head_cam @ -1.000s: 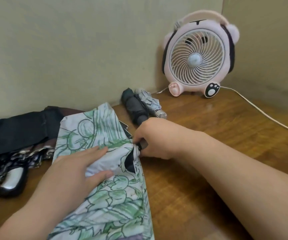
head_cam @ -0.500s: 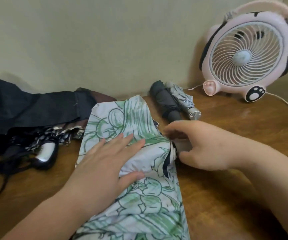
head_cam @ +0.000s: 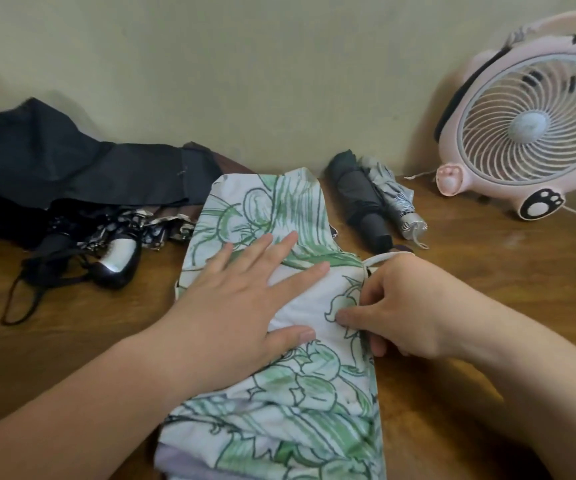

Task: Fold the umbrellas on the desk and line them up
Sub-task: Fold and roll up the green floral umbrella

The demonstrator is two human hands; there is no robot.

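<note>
The green-printed umbrella (head_cam: 279,420) lies along the desk (head_cam: 470,265) in front of me, collapsed but with its cloth loose and wide. My left hand (head_cam: 241,306) lies flat on the middle of it with straight fingers, and it presses the cloth down. My right hand (head_cam: 407,306) is curled at the right edge and pinches the cloth there, between the thumb below and the fingers above. The white strap (head_cam: 385,258) makes a loop just over this hand.

I judge that the step is to gather the cloth into neat pleats and then wrap it around the shaft. To do this well, I should hold the left palm firm, so the layers do not slide, and pull the edge tight with the right hand before I roll. The strap must stay free on the outside, otherwise I cannot close it at the end.

Two umbrellas are already rolled near the wall, a dark grey umbrella (head_cam: 357,195) and a pale patterned umbrella (head_cam: 395,199), touching side by side. This one should go beside them, parallel. A black umbrella (head_cam: 72,168) on the left is not yet folded.
</note>
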